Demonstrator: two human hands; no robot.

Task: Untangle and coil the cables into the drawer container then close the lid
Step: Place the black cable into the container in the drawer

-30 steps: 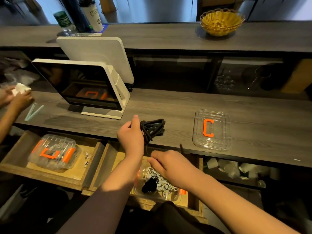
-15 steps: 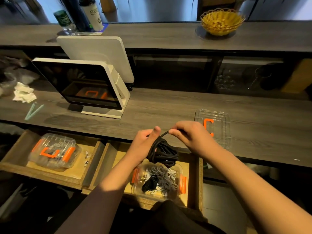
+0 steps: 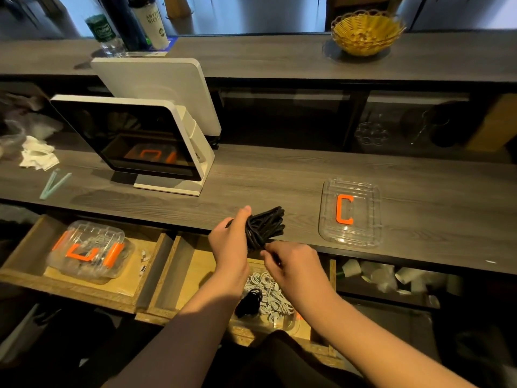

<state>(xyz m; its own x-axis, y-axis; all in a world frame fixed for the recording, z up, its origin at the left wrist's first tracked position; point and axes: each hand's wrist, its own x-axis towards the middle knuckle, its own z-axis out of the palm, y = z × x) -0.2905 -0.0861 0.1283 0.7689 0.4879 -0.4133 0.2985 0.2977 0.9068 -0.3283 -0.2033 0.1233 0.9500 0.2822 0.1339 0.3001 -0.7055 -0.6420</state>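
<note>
Head view: left hand (image 3: pixel 230 242) grips cable coil (image 3: pixel 264 226); right hand (image 3: pixel 291 266) seemingly pinches it.

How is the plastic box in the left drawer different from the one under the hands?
The left drawer's box has its lid on; the open box has none. Its lid lies on the counter. The left box shows whole; arms partly hide the open box. Both are clear, orange-trimmed and hold white cables.

I note a black cable bundle (image 3: pixel 264 226), a clear lid (image 3: pixel 349 214) with an orange C-shaped handle (image 3: pixel 344 210), white cables (image 3: pixel 268 295), a grey wood-grain counter (image 3: pixel 279 177) and a yellow woven basket (image 3: pixel 366 32).
</note>
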